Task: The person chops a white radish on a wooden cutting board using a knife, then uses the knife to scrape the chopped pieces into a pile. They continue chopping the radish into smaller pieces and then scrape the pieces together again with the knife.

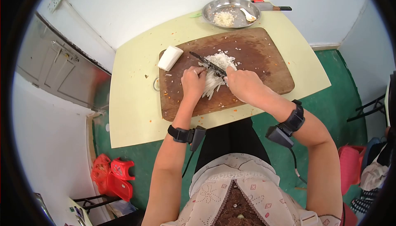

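A dark-bladed kitchen knife [206, 63] lies across a heap of cut white radish, and my right hand [244, 85] is closed around its handle. Long thin radish strips [212, 86] lie on the near side of the blade. My left hand [193, 83] presses on them with curled fingers, close beside the knife. Beyond the blade is a pile of finely diced radish [222, 60]. A thick white radish piece [170, 58] rests at the far left corner of the wooden cutting board [264, 67].
Behind the board stands a metal plate [205, 16] holding minced pale bits [224, 18] and a white spoon [248, 15]. Another knife [270, 6] lies right of it. Orange crumbs dot the pale yellow table [134, 85]. Red plastic stools [120, 184] are on the floor at left.
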`<move>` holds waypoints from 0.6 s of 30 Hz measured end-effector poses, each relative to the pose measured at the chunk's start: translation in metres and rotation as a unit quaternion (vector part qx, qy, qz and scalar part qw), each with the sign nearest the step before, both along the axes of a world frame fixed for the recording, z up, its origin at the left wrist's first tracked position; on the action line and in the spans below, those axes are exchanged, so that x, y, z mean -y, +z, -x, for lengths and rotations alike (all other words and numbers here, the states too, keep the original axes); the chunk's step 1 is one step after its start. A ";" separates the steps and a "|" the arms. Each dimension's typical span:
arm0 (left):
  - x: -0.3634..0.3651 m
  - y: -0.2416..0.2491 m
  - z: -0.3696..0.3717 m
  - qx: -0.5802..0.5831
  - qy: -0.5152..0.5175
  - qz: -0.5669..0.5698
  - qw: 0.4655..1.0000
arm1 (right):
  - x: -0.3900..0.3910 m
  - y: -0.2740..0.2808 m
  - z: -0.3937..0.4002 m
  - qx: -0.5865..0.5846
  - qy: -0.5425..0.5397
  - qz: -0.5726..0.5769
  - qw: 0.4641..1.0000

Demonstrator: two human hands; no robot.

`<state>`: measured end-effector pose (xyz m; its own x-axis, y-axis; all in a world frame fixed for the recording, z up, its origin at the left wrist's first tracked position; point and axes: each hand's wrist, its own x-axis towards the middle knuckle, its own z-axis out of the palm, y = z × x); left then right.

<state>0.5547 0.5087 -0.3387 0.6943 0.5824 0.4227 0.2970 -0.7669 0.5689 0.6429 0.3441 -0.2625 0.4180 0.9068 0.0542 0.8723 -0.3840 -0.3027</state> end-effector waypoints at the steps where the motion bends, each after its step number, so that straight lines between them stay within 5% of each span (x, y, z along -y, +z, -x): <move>1: 0.000 -0.001 0.001 -0.002 0.000 -0.004 1.000 | -0.003 -0.005 0.000 -0.004 -0.003 -0.008 1.000; 5: 0.000 -0.002 0.002 0.012 -0.014 0.002 1.000 | -0.022 -0.003 -0.010 -0.014 -0.009 -0.004 1.000; 11: 0.004 -0.006 0.003 0.192 0.018 0.222 0.956 | -0.009 0.017 -0.011 -0.003 -0.038 0.010 0.999; 14: 0.004 -0.006 0.004 0.151 0.024 0.048 0.987 | -0.003 0.023 -0.005 0.012 -0.038 0.015 0.999; 18: 0.003 -0.009 0.004 0.120 0.032 0.031 0.992 | -0.002 0.013 -0.002 0.017 -0.026 0.024 0.999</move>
